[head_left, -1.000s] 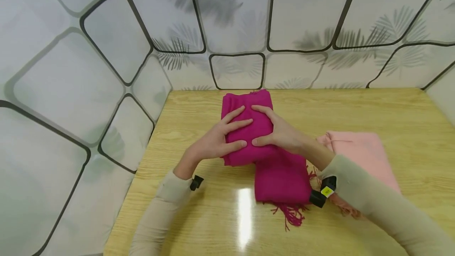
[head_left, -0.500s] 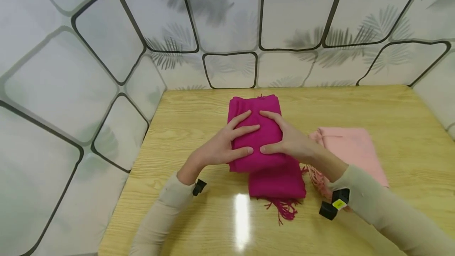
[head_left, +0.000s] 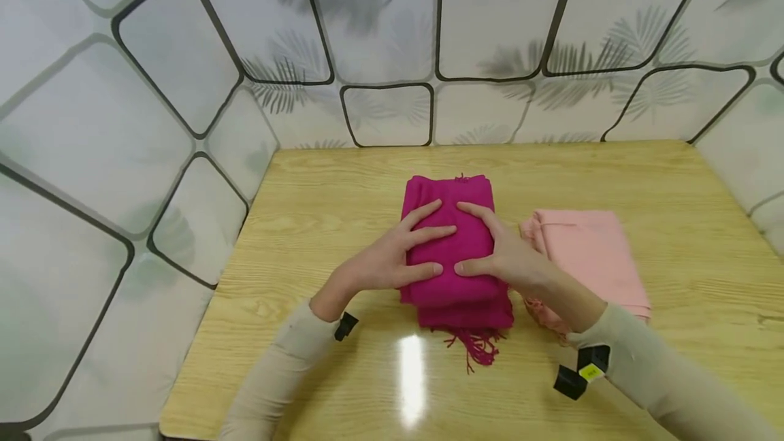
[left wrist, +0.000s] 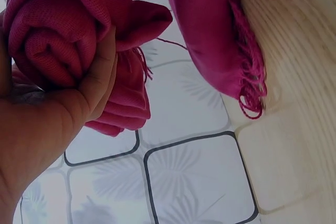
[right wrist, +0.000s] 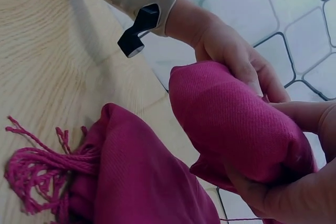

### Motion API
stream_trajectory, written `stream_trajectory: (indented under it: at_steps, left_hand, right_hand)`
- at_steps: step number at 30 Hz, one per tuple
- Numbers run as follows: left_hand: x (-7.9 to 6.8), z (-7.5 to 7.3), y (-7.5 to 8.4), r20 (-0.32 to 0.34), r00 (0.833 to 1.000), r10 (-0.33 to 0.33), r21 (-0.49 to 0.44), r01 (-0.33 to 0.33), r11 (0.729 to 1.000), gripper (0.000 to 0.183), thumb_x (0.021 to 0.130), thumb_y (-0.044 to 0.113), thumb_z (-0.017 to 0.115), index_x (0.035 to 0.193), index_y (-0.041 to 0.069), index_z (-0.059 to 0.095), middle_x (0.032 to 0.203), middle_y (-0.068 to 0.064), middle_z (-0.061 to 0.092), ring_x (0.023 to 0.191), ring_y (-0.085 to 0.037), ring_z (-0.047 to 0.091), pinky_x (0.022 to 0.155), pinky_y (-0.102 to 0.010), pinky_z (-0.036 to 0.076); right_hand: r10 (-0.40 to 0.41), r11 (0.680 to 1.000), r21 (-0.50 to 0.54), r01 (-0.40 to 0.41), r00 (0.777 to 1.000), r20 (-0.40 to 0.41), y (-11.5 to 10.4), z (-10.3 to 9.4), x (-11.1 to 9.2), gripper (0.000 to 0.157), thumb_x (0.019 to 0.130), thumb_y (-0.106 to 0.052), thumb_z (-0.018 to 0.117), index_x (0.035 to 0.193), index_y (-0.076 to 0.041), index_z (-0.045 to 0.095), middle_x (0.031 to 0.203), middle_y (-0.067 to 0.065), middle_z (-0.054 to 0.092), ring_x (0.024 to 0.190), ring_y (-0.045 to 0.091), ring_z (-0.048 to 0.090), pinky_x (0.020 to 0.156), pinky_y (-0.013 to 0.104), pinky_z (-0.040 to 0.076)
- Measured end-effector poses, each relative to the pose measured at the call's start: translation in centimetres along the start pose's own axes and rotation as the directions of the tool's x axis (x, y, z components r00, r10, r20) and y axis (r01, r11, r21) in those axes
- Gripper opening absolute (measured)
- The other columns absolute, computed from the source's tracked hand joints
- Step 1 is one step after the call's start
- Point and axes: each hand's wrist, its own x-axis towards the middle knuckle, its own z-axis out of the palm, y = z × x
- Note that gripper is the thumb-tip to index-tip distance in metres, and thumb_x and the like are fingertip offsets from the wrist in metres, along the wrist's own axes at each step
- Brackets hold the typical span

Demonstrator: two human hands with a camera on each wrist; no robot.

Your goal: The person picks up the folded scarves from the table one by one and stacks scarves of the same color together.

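Note:
A magenta fringed scarf [head_left: 451, 189] is gripped from both sides in the head view. Its upper part is folded into a thick bundle and held up off the table. My left hand [head_left: 388, 260] holds the bundle's left side; in the left wrist view its thumb and fingers curl round the rolled fabric [left wrist: 52, 51]. From the right, my right hand [head_left: 514, 257] grips the other side, thumb and fingers round the bundle [right wrist: 231, 119] in the right wrist view. The scarf's lower end [right wrist: 136, 171] lies on the table, with tangled fringe [head_left: 474, 346] towards me.
A folded pink fringed scarf [head_left: 591, 250] lies on the table to the right, partly behind my right forearm. The wooden table [head_left: 331, 196] meets patterned cloth walls [head_left: 386, 39] at the back and left. Each wrist carries a small black camera [head_left: 346, 326].
Both hands have carried the magenta bundle to the right and towards me. It now covers more of the scarf's lower end. The head view has shifted to the right.

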Motion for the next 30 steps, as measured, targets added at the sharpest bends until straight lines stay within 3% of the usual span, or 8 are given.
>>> stream_trajectory:
  at_steps: [8, 16, 25, 30]
  left_hand:
    - [0.2, 1.2, -0.6, 0.025, 0.999, -0.031, -0.024, 0.031, 0.999, 0.057, 0.094, 0.027, 0.069, 0.147, 0.015, 0.051, 0.164, -0.008, 0.014, 0.151, -0.025, 0.015, 0.112, -0.045, 0.037]
    - [0.3, 2.1, -1.3, 0.081, 0.992, -0.099, -0.036, 0.103, 0.994, 0.059, 0.095, 0.03, 0.067, 0.15, 0.019, 0.046, 0.165, -0.007, 0.005, 0.151, -0.026, 0.009, 0.112, -0.047, 0.036]
    - [0.5, 3.0, -1.2, 0.129, 0.985, -0.113, -0.045, 0.12, 0.992, 0.059, 0.096, 0.03, 0.066, 0.15, 0.019, 0.045, 0.165, -0.008, 0.003, 0.152, -0.027, 0.008, 0.113, -0.049, 0.034]
    - [0.4, 3.8, -0.9, 0.153, 0.98, -0.126, 0.003, 0.127, 0.992, 0.06, 0.097, 0.031, 0.065, 0.151, 0.019, 0.043, 0.165, -0.009, 0.002, 0.152, -0.025, 0.005, 0.114, -0.047, 0.034]
  right_hand:
    - [0.02, 0.999, -0.025, -0.021, 0.999, -0.027, 1.1, -0.2, -0.2, 0.096, 0.085, -0.015, 0.077, 0.158, -0.03, 0.017, 0.148, 0.019, 0.034, 0.124, 0.033, 0.052, 0.091, 0.036, 0.052]
    - [0.1, 0.995, 0.003, -0.1, 0.994, -0.039, 2.4, -0.2, -0.1, 0.095, 0.084, -0.017, 0.079, 0.156, -0.035, 0.019, 0.147, 0.018, 0.037, 0.127, 0.035, 0.05, 0.087, 0.038, 0.055]
    - [0.069, 0.998, 0.016, -0.068, 0.995, -0.066, 3.7, 0.1, -0.9, 0.096, 0.083, -0.012, 0.078, 0.157, -0.03, 0.018, 0.147, 0.021, 0.036, 0.126, 0.035, 0.049, 0.088, 0.037, 0.053]
    - [0.055, 0.998, -0.02, -0.057, 0.994, -0.09, 4.2, 0.3, -1.5, 0.096, 0.083, -0.013, 0.079, 0.157, -0.029, 0.019, 0.145, 0.023, 0.038, 0.12, 0.034, 0.054, 0.084, 0.038, 0.056]
